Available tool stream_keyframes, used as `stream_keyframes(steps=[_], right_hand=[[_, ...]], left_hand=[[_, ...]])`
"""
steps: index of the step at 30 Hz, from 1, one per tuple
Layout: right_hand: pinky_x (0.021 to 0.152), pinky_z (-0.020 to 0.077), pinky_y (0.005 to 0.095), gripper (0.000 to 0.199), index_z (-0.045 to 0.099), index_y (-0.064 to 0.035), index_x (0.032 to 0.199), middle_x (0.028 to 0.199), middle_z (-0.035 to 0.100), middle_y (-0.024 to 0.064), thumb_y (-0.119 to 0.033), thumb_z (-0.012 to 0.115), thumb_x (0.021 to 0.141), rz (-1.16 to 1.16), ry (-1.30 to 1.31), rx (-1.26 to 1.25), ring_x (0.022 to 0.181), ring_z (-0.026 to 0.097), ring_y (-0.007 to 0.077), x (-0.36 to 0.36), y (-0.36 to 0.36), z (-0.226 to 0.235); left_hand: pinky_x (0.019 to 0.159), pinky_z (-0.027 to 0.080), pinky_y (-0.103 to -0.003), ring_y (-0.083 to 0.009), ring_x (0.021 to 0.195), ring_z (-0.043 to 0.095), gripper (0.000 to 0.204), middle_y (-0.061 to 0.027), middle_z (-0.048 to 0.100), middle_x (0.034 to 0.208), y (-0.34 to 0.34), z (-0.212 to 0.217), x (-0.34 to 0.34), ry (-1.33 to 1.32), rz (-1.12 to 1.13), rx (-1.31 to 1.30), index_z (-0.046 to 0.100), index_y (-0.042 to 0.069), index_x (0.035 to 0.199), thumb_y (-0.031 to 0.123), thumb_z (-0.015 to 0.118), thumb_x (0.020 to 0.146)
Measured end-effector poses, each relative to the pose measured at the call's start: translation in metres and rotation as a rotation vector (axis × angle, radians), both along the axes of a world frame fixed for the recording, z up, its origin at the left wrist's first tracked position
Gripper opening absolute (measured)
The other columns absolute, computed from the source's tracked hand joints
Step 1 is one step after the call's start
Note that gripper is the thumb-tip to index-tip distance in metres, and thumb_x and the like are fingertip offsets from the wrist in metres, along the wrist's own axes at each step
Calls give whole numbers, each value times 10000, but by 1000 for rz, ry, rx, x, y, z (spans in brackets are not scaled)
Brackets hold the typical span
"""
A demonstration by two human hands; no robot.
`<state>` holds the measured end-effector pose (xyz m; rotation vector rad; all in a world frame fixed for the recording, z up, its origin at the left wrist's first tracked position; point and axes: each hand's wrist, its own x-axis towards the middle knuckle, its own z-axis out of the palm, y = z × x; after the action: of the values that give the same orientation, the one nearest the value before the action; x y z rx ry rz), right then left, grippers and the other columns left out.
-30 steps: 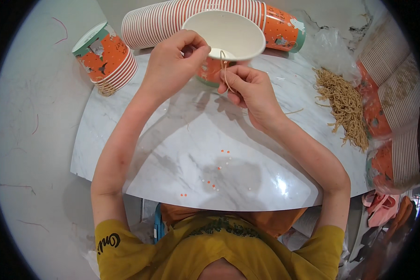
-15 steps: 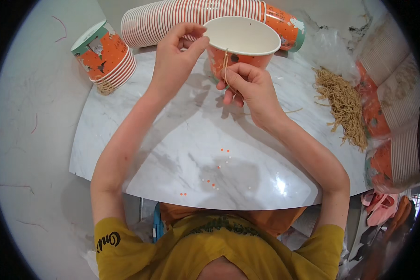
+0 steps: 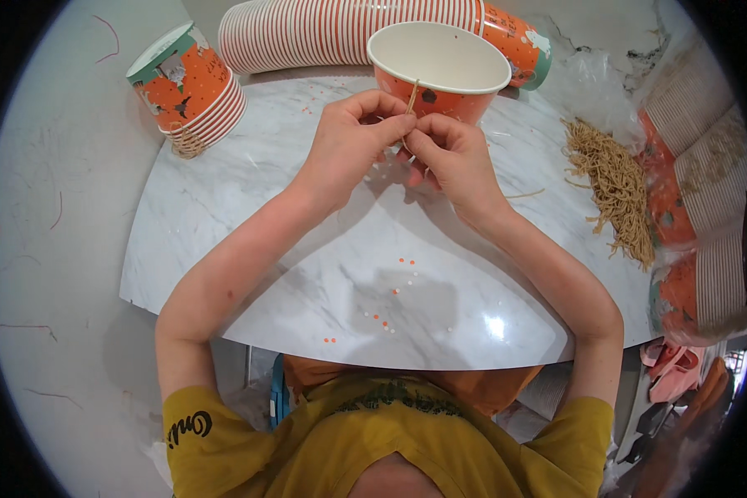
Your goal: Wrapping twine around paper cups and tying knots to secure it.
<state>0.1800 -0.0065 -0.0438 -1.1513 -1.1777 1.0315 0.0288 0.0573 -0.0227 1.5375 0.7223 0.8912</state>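
An orange paper bucket (image 3: 440,56) with a white rim and white inside stands at the far middle of the table. A tan paper cord (image 3: 413,95) hangs from its near side just below the rim. Both hands meet in front of the bucket. My left hand (image 3: 353,141) pinches the cord between thumb and index finger. Beside it, my right hand (image 3: 455,158) pinches the same cord a little lower, its other fingers curled beneath. The cord's lower part is mostly hidden by the fingers.
Behind lies a long row of nested buckets (image 3: 307,33). A shorter stack (image 3: 195,91) with cord handles stands at left. Loose tan cords (image 3: 614,187) are heaped at right, beside plastic-wrapped buckets (image 3: 681,216). Small orange and white paper dots (image 3: 378,316) dot the white marble-patterned table (image 3: 307,282).
My left hand has come down and right from beside the bucket's rim and now pinches the cord. The right hand stays at the cord.
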Motion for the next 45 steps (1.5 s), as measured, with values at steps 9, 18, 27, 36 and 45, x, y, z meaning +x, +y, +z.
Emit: stream_keyframes(steps=[9,18,27,36,45], right_hand=[[511,419,220,199,654,-4,946,779,659,39,-202,636,963,-62,29,-17,591,595,88,3,-3,7],[543,439,204,162,662,-38,1050,901,689,5,-172,664,960,-112,66,173,711,631,60,-2,-4,-5],[590,446,187,152,685,-75,1095,929,691,-38,-126,681,952,-155,-12,347,790,593,11,-2,-5,-1],[695,479,199,96,675,-32,1043,957,660,-10,-64,663,953,-153,-86,408,789,593,43,2,-6,-2],[658,502,214,129,629,-3,1022,909,655,-2,-122,642,973,-118,9,240,771,591,39,1,-4,-1]], left_hand=[[629,494,-191,-57,726,614,131,-4,672,853,12,3,-5,-261,-46,-361,671,30,985,148,687,932],[601,514,-169,-47,726,610,109,-3,663,868,13,-1,-7,-444,-243,-640,660,33,999,111,689,929],[613,490,-172,-39,724,597,122,21,639,852,10,-4,-1,-437,-238,-635,651,50,997,139,695,926],[618,489,-182,-51,738,588,144,10,637,883,2,-4,1,-354,-149,-595,619,40,1058,121,661,946],[632,467,-219,-66,762,599,213,13,650,911,1,8,-2,-222,-122,-326,624,73,1127,156,664,934]])
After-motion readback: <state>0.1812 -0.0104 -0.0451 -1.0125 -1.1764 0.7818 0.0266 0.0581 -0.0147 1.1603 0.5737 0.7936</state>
